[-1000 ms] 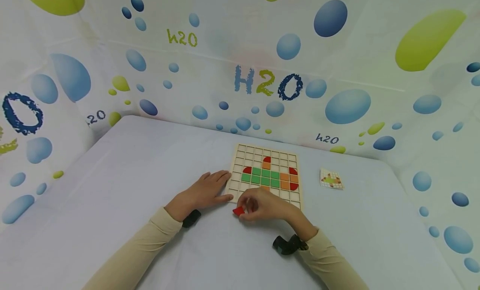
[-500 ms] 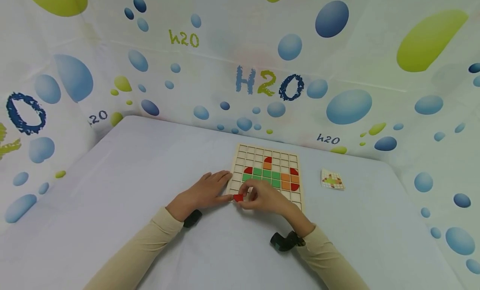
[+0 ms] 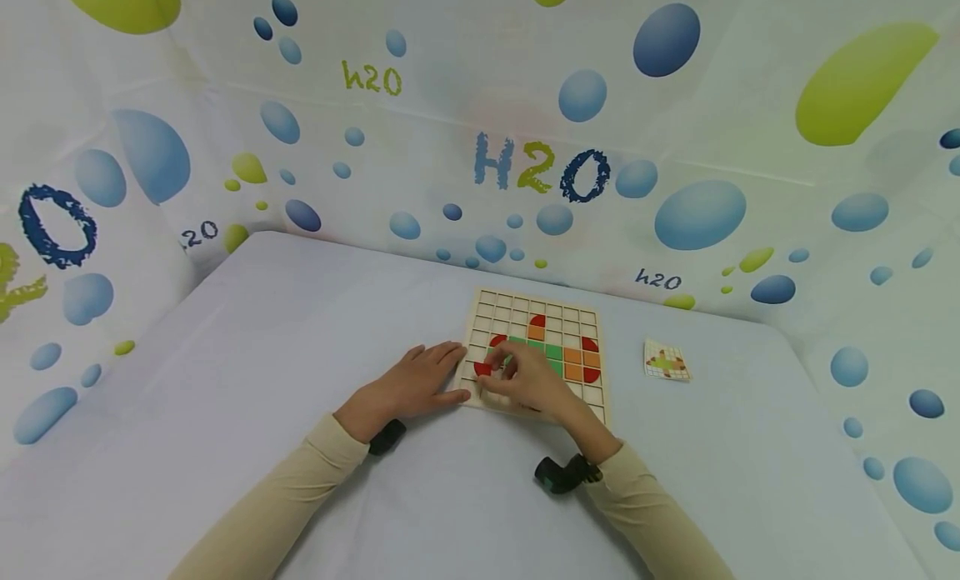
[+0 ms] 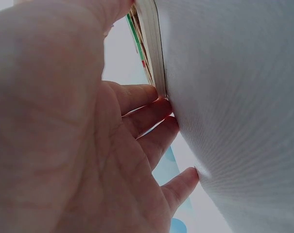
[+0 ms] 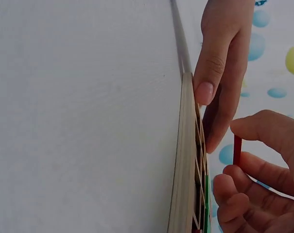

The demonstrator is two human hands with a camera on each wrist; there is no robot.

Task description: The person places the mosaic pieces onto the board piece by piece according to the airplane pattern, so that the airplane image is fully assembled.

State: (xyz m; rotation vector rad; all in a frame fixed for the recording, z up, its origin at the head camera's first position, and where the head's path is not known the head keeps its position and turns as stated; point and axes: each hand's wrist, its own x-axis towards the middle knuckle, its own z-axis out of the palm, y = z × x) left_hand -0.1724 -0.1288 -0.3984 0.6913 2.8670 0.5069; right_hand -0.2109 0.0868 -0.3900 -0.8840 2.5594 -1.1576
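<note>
My right hand (image 3: 531, 382) pinches a small red tile (image 3: 482, 369) with a rounded side over the left part of the wooden grid board (image 3: 491, 312). In the right wrist view the tile (image 5: 237, 150) stands edge-on between thumb and finger, above the board's surface. Flat beside the board's left edge lies my left hand (image 3: 412, 382); its fingertips touch that edge (image 4: 159, 58) in the left wrist view, and its thumb reaches the near left corner. Green (image 3: 555, 352) and orange (image 3: 573, 363) square tiles fill cells at the board's middle, with rounded red tiles (image 3: 591, 344) around them. The right hand hides some of them.
A small pattern card (image 3: 666, 361) lies to the right of the board, showing a green, orange and red figure on a grid. White cloth (image 3: 337, 288) covers the table. Behind it hangs a printed curtain (image 3: 450, 105) with blue and green drops.
My right hand has carried the red tile from in front of the board's near edge up and away, over the board's left cells. The left hand stays at the board's edge.
</note>
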